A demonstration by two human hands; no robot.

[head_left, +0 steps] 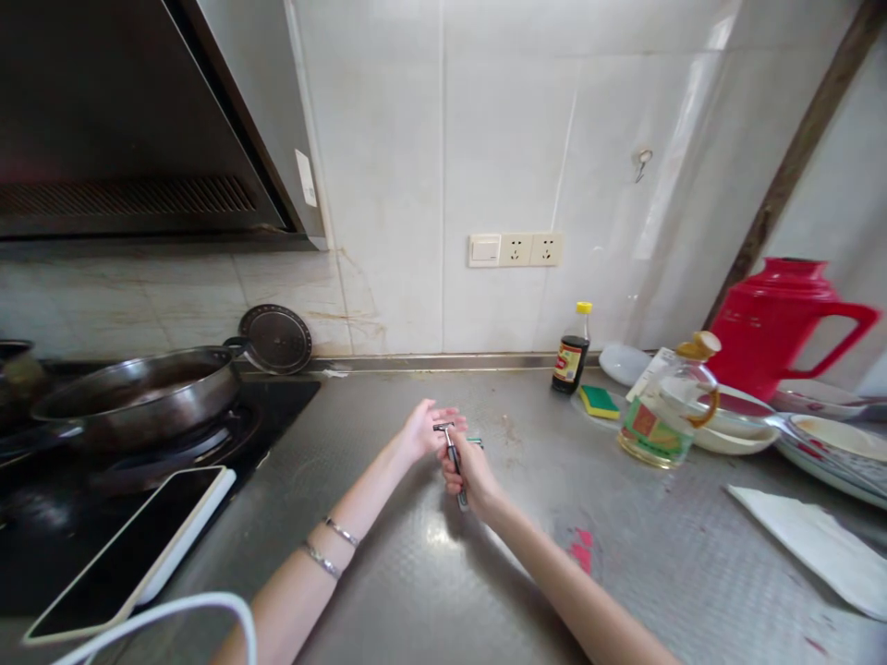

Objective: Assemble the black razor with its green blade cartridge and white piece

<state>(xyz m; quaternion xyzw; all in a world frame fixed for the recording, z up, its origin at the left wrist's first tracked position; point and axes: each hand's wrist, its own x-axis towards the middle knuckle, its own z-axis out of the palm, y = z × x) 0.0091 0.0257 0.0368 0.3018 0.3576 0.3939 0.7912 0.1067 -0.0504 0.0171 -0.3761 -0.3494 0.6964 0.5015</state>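
Above the middle of the metal counter (388, 591), my right hand (475, 476) is wrapped round the dark handle of a small T-shaped tool (454, 462), which looks like a peeler or razor. Its metal head points up and to the left, beside my left palm. My left hand (424, 432) has its fingers stretched out behind the tool's head; nothing is gripped in it. A small green piece (475, 441) shows at my right hand, too small to make out. Two silver bracelets circle my left forearm.
A pan (145, 397) sits on the black stove at left, with a phone (131, 554) and white cable nearby. Toward the right stand a sauce bottle (571, 351), sponge (600, 403), oil jug (669, 411), red thermos (776, 323), dishes and a white cloth (814, 545).
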